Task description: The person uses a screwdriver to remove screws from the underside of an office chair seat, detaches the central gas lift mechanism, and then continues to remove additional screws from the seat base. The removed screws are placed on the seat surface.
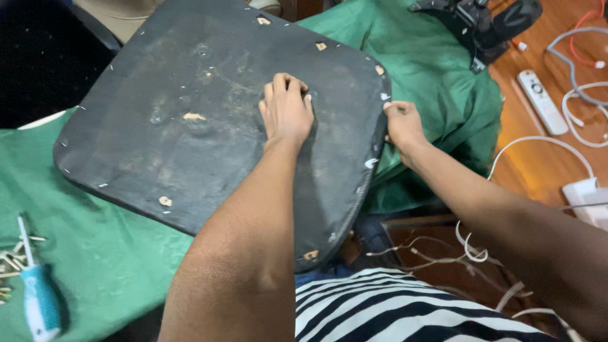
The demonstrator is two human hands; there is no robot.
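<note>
Seat panel [190, 126], black and worn, lies tilted on the green cloth [95, 253], overhanging your lap.
Your left hand [286, 111] presses it with fingers curled; your right hand [402, 126] pinches its edge. Ease either and it may slide toward the screwdriver [38, 291] and loose screws [12, 256].

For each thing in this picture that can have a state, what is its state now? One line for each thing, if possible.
Black seat panel: lying flat on the green cloth, surface scuffed and worn.
Left hand: pressed on the panel, fingers curled.
Right hand: gripping the panel's right edge.
Screwdriver: lying unused on the cloth.
Screws: loose, in a pile beside the screwdriver.
Remote control: lying on the wooden surface.
</note>
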